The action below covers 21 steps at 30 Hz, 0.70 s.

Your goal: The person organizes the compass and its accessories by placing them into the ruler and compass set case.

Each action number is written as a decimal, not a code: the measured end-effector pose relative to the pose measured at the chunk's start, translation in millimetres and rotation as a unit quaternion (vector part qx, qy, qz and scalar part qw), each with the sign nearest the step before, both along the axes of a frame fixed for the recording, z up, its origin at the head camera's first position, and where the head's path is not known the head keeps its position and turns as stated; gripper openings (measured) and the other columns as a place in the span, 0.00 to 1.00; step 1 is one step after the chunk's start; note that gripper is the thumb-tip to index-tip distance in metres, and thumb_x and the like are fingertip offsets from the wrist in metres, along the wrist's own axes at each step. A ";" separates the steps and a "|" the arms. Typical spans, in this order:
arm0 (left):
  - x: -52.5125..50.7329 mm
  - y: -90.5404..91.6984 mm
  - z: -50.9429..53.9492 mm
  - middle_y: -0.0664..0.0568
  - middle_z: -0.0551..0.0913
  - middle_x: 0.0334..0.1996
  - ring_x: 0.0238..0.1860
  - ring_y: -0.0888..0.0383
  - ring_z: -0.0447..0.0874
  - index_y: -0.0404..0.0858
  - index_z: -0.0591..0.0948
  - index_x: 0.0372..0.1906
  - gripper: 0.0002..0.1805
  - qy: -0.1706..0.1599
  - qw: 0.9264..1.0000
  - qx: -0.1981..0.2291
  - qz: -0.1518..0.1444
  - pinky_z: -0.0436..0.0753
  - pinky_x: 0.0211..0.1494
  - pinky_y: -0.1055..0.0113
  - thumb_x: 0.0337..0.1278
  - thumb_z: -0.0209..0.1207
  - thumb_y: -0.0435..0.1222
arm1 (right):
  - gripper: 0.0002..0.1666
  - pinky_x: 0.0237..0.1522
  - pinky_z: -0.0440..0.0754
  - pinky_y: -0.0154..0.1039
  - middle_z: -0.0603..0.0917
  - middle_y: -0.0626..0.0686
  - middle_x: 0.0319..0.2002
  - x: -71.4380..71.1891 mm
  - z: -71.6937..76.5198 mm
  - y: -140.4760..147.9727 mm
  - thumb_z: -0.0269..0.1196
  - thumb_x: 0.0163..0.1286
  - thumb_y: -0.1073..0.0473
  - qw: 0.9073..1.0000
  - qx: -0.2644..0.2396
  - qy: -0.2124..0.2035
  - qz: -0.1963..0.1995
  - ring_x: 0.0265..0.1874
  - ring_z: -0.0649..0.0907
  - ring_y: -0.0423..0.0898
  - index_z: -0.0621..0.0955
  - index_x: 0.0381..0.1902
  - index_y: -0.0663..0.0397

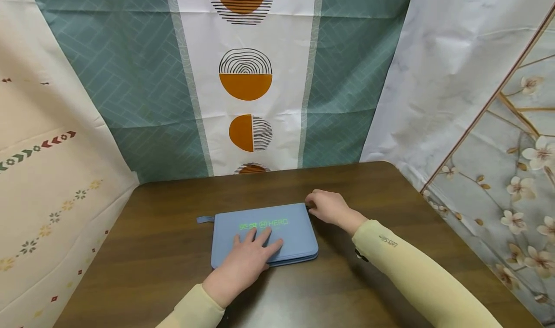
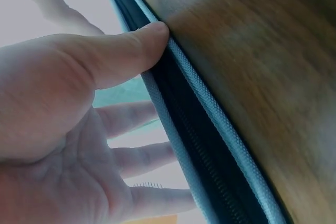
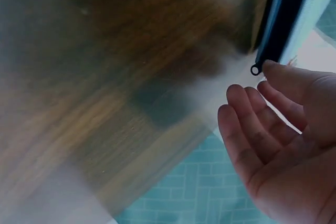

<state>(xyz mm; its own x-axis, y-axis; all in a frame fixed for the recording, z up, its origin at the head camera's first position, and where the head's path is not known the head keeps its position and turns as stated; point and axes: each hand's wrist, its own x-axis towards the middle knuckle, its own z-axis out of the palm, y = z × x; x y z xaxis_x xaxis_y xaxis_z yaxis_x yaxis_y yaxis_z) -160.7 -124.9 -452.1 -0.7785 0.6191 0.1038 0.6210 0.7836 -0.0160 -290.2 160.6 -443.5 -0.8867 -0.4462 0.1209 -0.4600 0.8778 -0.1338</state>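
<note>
A blue zip case [image 1: 295,239] with green "HERO" lettering lies flat on the wooden table. On its cover rests my left hand [image 1: 244,263], fingers straight and spread. In the left wrist view the left thumb [image 2: 152,40] presses against the zippered edge, where a black zipper band [image 2: 189,124] runs between two blue borders. My right hand [image 1: 330,208] is at the case's far right corner. There its thumb and index finger pinch a small black zipper pull [image 3: 255,70], mostly covered by the fingers; the other fingers curl loosely.
A short blue strap [image 1: 205,219] sticks out from the case's far left corner. The brown wooden table [image 1: 165,260] has rounded far corners. Patterned cloths hang behind it, including a teal and white curtain [image 1: 143,77], and on both sides.
</note>
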 end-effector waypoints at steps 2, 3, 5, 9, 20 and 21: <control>-3.3 -3.0 -7.2 0.41 0.75 0.76 0.70 0.28 0.77 0.54 0.79 0.76 0.36 0.017 1.000 0.009 -0.008 0.84 0.54 0.24 0.64 0.79 0.43 | 0.14 0.52 0.91 0.53 0.91 0.52 0.50 -5.2 -0.6 -5.6 0.75 0.73 0.63 1.000 0.010 -0.003 -0.003 0.50 0.90 0.51 0.91 0.55 0.54; -3.9 -3.5 -8.6 0.41 0.76 0.75 0.69 0.28 0.78 0.54 0.80 0.75 0.36 0.024 1.000 0.010 -0.010 0.84 0.54 0.24 0.63 0.79 0.43 | 0.13 0.52 0.91 0.53 0.91 0.52 0.50 -7.4 -1.0 -7.7 0.75 0.73 0.63 1.000 0.014 -0.006 -0.007 0.50 0.91 0.52 0.91 0.54 0.54; -4.3 -3.9 -10.4 0.41 0.76 0.74 0.68 0.28 0.79 0.54 0.80 0.74 0.36 0.035 0.999 0.009 -0.014 0.84 0.52 0.24 0.62 0.80 0.43 | 0.13 0.52 0.91 0.54 0.92 0.53 0.49 -11.2 -2.5 -10.6 0.75 0.73 0.64 1.000 0.021 -0.013 -0.015 0.50 0.91 0.52 0.92 0.53 0.55; -1.3 -0.5 -5.8 0.42 0.77 0.74 0.68 0.29 0.79 0.54 0.81 0.74 0.35 0.028 1.000 -0.001 -0.007 0.84 0.55 0.25 0.63 0.80 0.43 | 0.10 0.51 0.91 0.55 0.93 0.54 0.49 -17.7 -5.3 -12.3 0.74 0.73 0.65 0.999 0.029 -0.025 -0.027 0.49 0.91 0.53 0.92 0.51 0.56; -1.5 1.4 -4.9 0.42 0.77 0.75 0.69 0.29 0.79 0.55 0.82 0.73 0.34 0.020 1.000 -0.005 0.002 0.84 0.55 0.24 0.63 0.79 0.43 | 0.02 0.43 0.91 0.52 0.92 0.50 0.39 -22.9 -7.8 -10.8 0.73 0.75 0.63 0.999 0.037 -0.002 -0.010 0.38 0.89 0.48 0.93 0.41 0.53; -2.1 1.4 -4.6 0.42 0.77 0.75 0.69 0.29 0.79 0.54 0.82 0.73 0.34 0.019 1.000 -0.004 0.003 0.84 0.55 0.24 0.63 0.80 0.42 | 0.02 0.43 0.91 0.52 0.92 0.50 0.39 -22.9 -7.5 -10.7 0.73 0.75 0.63 0.999 0.039 0.000 -0.009 0.38 0.89 0.48 0.93 0.41 0.53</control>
